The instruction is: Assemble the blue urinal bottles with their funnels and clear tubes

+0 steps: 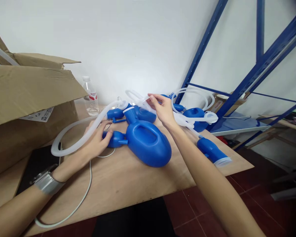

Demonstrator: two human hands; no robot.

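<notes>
A blue plastic urinal bottle lies on the wooden table in front of me, its white-rimmed neck toward the back left. My left hand is closed around a smaller blue urinal cup beside the bottle. A translucent hose loops over that wrist and hand. My right hand, behind the bottle, pinches a whitish translucent hose; its fingertips partly hide the spot. Another blue bottle and a blue cup lie behind.
An open cardboard box stands at the left, near a water bottle. To the right lie another blue cup, a blue bottle and coiled hoses. A white cable crosses the table. A blue metal shelf stands beyond.
</notes>
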